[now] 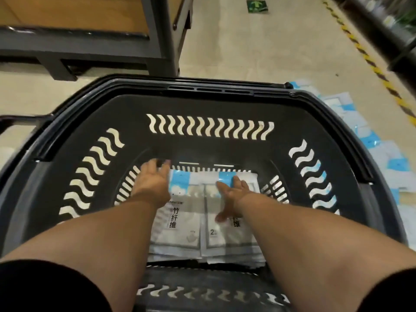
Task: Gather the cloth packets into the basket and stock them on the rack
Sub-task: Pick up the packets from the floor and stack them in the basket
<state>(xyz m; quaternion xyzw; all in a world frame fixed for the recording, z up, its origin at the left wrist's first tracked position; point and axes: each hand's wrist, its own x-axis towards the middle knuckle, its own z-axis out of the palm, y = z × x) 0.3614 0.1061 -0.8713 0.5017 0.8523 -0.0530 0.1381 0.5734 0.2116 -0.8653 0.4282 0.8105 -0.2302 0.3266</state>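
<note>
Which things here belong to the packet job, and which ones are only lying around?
Belong to the job:
basket
cloth packets in the basket
cloth packets on the floor
rack
left hand and right hand, both reaching into the basket

Just lying about:
green floor sign
yellow-black floor tape

This is a shop or warehouse aisle. A black plastic shopping basket (202,86) with wavy slots in its walls holds flat, sealed packets (186,226) with printed retail labels. Beside it, a spill (351,113) of blue and white packets lies on the bare concrete floor (258,46). A grey metal rack (157,41) with wooden shelf boards stands just beyond the basket. Yellow-and-black hazard tape (371,61) runs along the floor, marking a lane edge. A green arrow sign (257,6) is stuck to the floor further off.
</note>
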